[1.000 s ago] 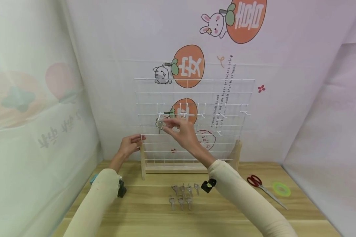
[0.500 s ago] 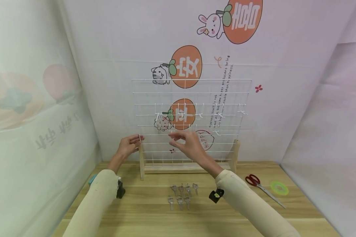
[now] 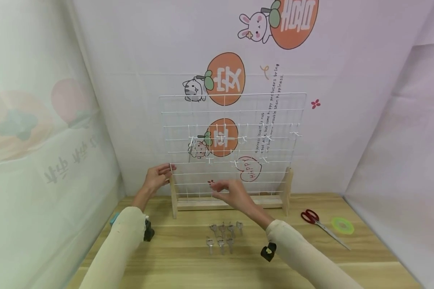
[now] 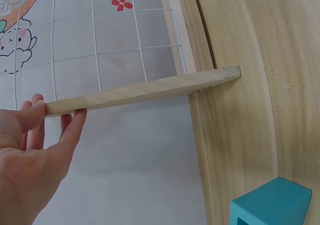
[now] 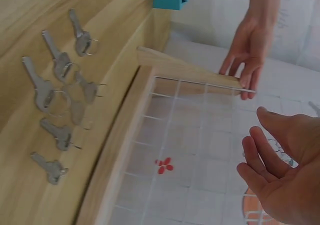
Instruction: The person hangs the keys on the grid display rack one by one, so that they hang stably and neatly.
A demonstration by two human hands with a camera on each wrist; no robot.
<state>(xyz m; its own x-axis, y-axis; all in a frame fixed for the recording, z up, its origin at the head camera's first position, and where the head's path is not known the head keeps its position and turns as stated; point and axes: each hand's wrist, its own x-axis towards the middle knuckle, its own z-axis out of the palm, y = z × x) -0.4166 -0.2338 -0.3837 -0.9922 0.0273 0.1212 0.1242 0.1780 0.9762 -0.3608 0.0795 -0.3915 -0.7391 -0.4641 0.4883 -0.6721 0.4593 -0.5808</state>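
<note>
A white wire grid stands upright in a wooden stand. My left hand grips the top of the stand's left upright, thumb on one side and fingers on the other. In the head view a key hangs from the leftmost hook of the upper row. My right hand hovers in front of the grid's lower part, holding nothing; its fingers look relaxed in the right wrist view. Several silver keys with small rings lie in two rows on the table before the stand.
Red-handled scissors and a green-yellow ring lie on the table at the right. A teal block sits left of the stand. Several white hooks are fixed on the grid. Printed cloth forms the backdrop.
My right hand has let go of the key, which now hangs on the left hook, and has moved down and slightly right. The left hand has stayed on the upright.
</note>
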